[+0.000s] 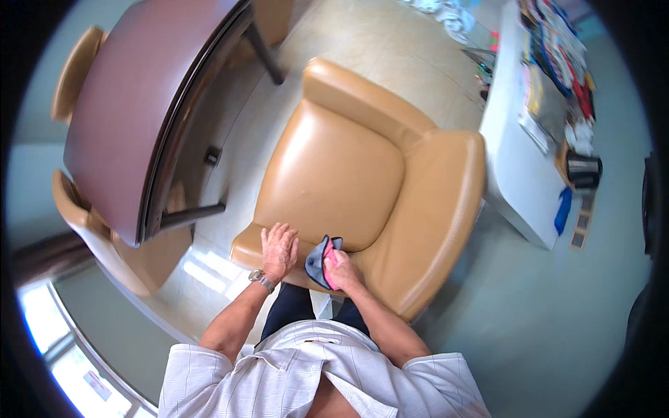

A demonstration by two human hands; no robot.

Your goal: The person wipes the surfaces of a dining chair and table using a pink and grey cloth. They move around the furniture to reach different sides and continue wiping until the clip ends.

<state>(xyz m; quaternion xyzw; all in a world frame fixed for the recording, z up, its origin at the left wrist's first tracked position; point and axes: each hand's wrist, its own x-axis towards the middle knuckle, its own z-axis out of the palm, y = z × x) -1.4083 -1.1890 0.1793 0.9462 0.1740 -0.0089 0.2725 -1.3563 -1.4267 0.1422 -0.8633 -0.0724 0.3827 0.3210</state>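
Observation:
A tan leather armchair (pixel 329 183) stands right in front of me, its seat facing up and its backrest to the right. My left hand (pixel 280 250), with a metal watch on the wrist, lies with spread fingers on the near armrest (pixel 248 246) and holds nothing. My right hand (pixel 342 269) grips a grey and pink cloth (pixel 316 263) with dark edging at the same armrest, close to the seat and the backrest. The fingers of that hand are closed around the pink part, while the grey part hangs out towards my left hand.
A dark-legged table with a reddish-brown top (pixel 136 104) stands at the left, with tan chairs (pixel 78 73) around it. At the right, a white table (pixel 515 172) bears piled cloths, a dark cylindrical container (pixel 584 170) and a blue item (pixel 563 210). White cloth (pixel 453 21) lies at the top.

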